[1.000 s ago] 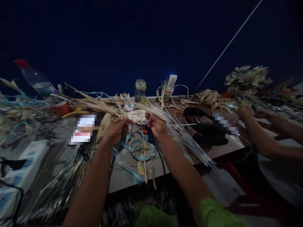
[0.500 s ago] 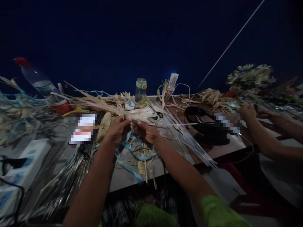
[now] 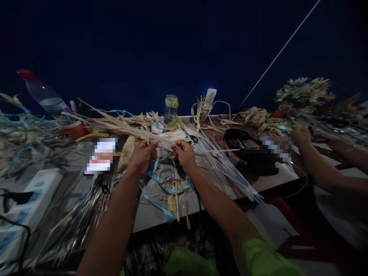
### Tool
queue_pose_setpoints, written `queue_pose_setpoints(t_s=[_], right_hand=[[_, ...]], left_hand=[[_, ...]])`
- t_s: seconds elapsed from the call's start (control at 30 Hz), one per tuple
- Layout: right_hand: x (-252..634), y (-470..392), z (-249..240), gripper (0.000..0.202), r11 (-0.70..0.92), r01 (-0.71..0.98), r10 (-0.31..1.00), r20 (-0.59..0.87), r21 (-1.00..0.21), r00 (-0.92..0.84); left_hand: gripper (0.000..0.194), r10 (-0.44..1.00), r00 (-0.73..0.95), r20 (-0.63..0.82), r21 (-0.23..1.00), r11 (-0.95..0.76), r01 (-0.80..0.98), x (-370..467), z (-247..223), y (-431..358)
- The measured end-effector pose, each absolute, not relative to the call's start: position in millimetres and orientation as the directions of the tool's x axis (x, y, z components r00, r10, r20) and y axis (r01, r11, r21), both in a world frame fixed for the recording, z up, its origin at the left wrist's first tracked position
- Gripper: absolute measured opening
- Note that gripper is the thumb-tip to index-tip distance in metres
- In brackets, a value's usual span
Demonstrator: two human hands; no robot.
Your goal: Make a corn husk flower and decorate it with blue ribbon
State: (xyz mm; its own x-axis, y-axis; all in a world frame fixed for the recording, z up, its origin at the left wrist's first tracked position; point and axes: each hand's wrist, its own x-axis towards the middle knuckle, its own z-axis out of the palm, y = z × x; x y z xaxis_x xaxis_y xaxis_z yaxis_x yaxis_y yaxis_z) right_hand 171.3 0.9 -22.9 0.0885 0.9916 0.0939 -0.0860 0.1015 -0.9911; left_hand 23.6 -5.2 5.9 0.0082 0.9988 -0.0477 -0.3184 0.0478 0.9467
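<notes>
My left hand [image 3: 143,156] pinches one end of a pale dried husk strip [image 3: 165,144], thumb and fingers together. At the other end my right hand [image 3: 184,154] has a similar pinch, so the strip spans the gap between them. Beneath both hands a light blue ribbon [image 3: 163,213] lies curled on the table among scraps of straw. Just beyond them are more pale husks [image 3: 175,135] and scissors [image 3: 193,138], partly covered. Long dried stalks [image 3: 115,124] stretch away to the left behind my left hand.
Clear plastic rods [image 3: 234,176] lie right of my hands, near a black looped object [image 3: 250,149]. A jar [image 3: 171,109] stands at the back. Left are a tilted bottle [image 3: 47,97], thin wires [image 3: 77,218] and a power strip [image 3: 31,214]. Another person's hands [image 3: 301,138] work at right.
My hands have drawn a little apart, the right one shifting slightly right. The husk between them now shows as a flat, stretched strip.
</notes>
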Motion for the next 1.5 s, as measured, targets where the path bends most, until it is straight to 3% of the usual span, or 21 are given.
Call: queue_pose_setpoints(t_s=[0.13,0.37,0.63,0.83,0.93,1.03,1.1,1.23,1.5], right_hand=[[173.1,-0.5,-19.2,0.02,0.131,-0.021,0.988,0.129,-0.991,0.085],[182.5,1.2,-12.8,0.026,0.118,-0.103,0.992,0.112,-0.988,0.062],[202.9,19.1,-16.0,0.019,0.285,-0.09,0.909,0.239,-0.954,0.342],[212.0,14.9,-0.6,0.022,0.295,-0.032,0.883,0.26,-0.955,0.39],[220.9,2.0,10.7,0.019,0.28,0.106,0.906,0.299,-0.954,0.3],[228.9,-13.1,11.1,0.033,0.181,0.348,0.975,0.213,-0.92,0.056],[232.0,-21.2,5.2,0.035,0.163,0.464,0.984,0.175,-0.871,-0.017],[233.6,-28.6,-7.1,0.016,0.173,0.485,0.98,0.2,-0.857,0.003],[245.3,-15.4,3.2,0.016,0.176,0.58,0.975,0.223,-0.795,0.011]], left_hand=[[0.026,0.994,-0.091,-0.06,0.966,0.035,-0.254,26.4,3.7,-3.9],[0.025,0.992,-0.103,-0.074,0.965,0.045,-0.258,25.2,0.5,-0.5],[0.026,0.989,-0.122,-0.078,0.941,0.032,-0.338,18.0,-4.6,2.9],[0.027,0.989,-0.119,-0.084,0.937,0.038,-0.346,17.9,-0.5,0.6],[0.027,0.984,-0.133,-0.122,0.926,0.064,-0.372,16.9,0.6,0.5],[0.027,0.983,-0.128,-0.13,0.917,0.07,-0.392,16.2,0.1,0.7],[0.027,0.989,-0.1,-0.11,0.91,0.06,-0.411,15.9,-1.1,1.2],[0.028,0.995,-0.067,-0.08,0.9,0.043,-0.433,15.3,-4.2,3.0],[0.028,0.993,-0.08,-0.083,0.916,0.044,-0.4,13.8,-3.0,3.9]])
